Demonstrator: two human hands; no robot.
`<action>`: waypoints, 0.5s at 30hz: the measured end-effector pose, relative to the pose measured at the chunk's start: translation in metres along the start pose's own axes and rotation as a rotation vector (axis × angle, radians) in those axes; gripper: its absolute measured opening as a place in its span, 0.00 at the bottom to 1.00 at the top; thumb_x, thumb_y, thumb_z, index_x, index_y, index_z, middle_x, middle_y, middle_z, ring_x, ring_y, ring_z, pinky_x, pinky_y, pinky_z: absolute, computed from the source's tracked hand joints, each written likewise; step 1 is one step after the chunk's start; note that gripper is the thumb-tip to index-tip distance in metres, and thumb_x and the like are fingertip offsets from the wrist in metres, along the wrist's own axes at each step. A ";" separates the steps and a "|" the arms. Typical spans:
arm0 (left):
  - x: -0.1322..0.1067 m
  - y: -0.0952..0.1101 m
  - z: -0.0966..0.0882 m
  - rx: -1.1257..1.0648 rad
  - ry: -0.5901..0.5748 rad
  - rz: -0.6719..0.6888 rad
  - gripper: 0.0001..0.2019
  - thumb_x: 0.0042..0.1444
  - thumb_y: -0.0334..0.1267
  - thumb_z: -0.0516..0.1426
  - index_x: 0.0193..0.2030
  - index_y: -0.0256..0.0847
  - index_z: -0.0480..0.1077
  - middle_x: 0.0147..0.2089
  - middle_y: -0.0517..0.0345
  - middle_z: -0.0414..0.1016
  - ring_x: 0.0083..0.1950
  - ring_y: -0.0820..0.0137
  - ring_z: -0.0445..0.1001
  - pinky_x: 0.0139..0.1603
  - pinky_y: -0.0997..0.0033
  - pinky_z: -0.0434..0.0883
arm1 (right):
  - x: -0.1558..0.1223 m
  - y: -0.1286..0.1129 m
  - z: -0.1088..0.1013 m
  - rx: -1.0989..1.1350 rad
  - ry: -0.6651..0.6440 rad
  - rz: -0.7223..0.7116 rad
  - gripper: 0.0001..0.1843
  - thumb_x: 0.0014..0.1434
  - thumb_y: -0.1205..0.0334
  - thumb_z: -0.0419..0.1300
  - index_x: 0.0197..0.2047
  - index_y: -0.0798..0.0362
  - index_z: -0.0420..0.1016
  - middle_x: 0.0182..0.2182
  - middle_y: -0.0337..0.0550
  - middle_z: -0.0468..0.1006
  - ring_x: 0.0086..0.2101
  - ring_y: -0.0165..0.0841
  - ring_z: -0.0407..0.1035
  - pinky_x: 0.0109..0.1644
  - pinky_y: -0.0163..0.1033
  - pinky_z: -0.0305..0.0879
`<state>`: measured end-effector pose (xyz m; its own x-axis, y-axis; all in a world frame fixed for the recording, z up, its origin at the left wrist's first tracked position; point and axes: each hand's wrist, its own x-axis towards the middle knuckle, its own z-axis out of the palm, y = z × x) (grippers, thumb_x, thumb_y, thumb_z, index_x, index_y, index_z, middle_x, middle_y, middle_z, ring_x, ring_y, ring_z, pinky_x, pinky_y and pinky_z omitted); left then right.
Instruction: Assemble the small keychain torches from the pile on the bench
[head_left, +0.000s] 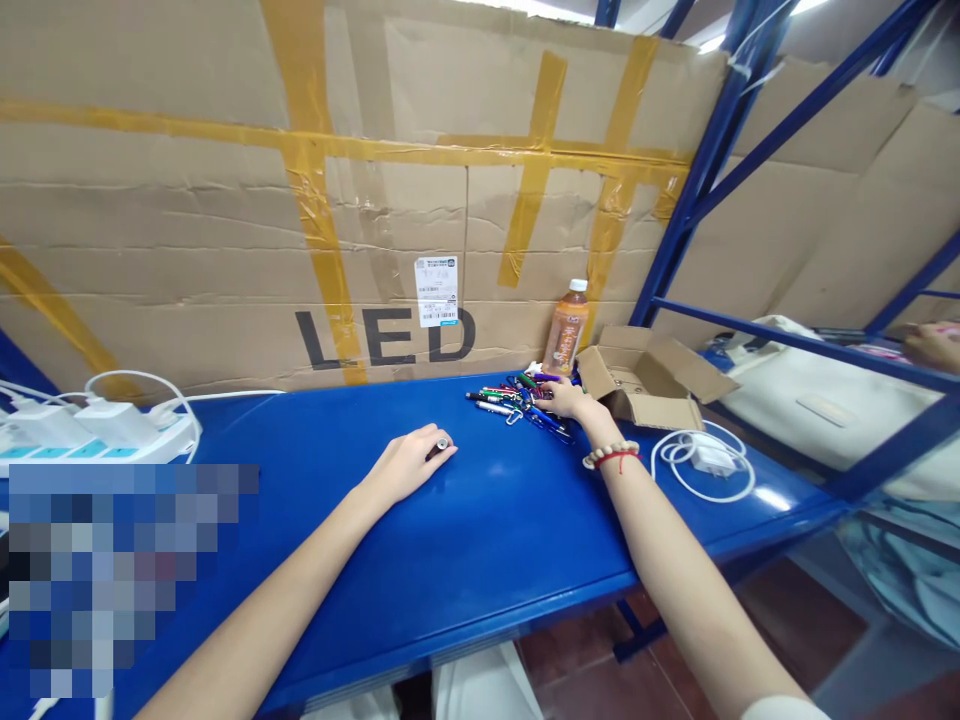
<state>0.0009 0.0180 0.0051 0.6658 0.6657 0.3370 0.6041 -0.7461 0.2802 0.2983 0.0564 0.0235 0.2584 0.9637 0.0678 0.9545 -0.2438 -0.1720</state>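
Atop a glossy blue tabletop [480,550], the right hand [564,398] touches a heap of slim multicoloured rods [496,408], its grip too hidden to tell, while the left hand [409,463] curls around a small silver-ended dark cylinder [442,444], likely light, stiff, slippery, best pinched mid-barrel.

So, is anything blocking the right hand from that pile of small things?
Nothing visible: the right hand is at the pile. The bottle stands behind and the open box to the right, neither in between.
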 end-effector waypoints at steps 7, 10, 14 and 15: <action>0.000 0.002 -0.001 -0.005 -0.002 -0.012 0.15 0.61 0.45 0.44 0.38 0.43 0.69 0.39 0.58 0.72 0.39 0.69 0.72 0.39 0.73 0.68 | -0.004 0.011 -0.011 0.030 0.024 0.060 0.14 0.50 0.65 0.59 0.42 0.46 0.75 0.44 0.45 0.75 0.45 0.38 0.69 0.45 0.39 0.64; 0.000 0.001 -0.001 -0.006 0.002 -0.005 0.16 0.61 0.47 0.43 0.38 0.43 0.69 0.39 0.58 0.72 0.38 0.69 0.72 0.39 0.73 0.68 | -0.008 0.012 -0.017 0.061 0.106 0.094 0.12 0.52 0.62 0.58 0.41 0.48 0.77 0.43 0.46 0.76 0.45 0.39 0.69 0.45 0.39 0.64; 0.000 -0.001 0.000 -0.007 0.002 -0.003 0.17 0.61 0.47 0.43 0.38 0.43 0.69 0.38 0.58 0.72 0.38 0.70 0.72 0.38 0.73 0.68 | -0.011 0.015 -0.022 0.132 0.161 0.139 0.13 0.54 0.60 0.58 0.42 0.51 0.77 0.37 0.47 0.78 0.37 0.35 0.73 0.41 0.36 0.66; 0.000 -0.001 0.001 -0.008 0.003 -0.002 0.17 0.61 0.47 0.43 0.38 0.43 0.69 0.38 0.58 0.72 0.38 0.70 0.72 0.38 0.73 0.68 | -0.011 0.016 -0.023 0.156 0.154 0.141 0.13 0.53 0.61 0.58 0.42 0.51 0.77 0.35 0.46 0.79 0.32 0.32 0.74 0.38 0.34 0.67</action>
<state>0.0007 0.0189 0.0043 0.6634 0.6669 0.3393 0.6017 -0.7450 0.2879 0.3142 0.0396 0.0425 0.4182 0.8906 0.1787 0.8760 -0.3433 -0.3387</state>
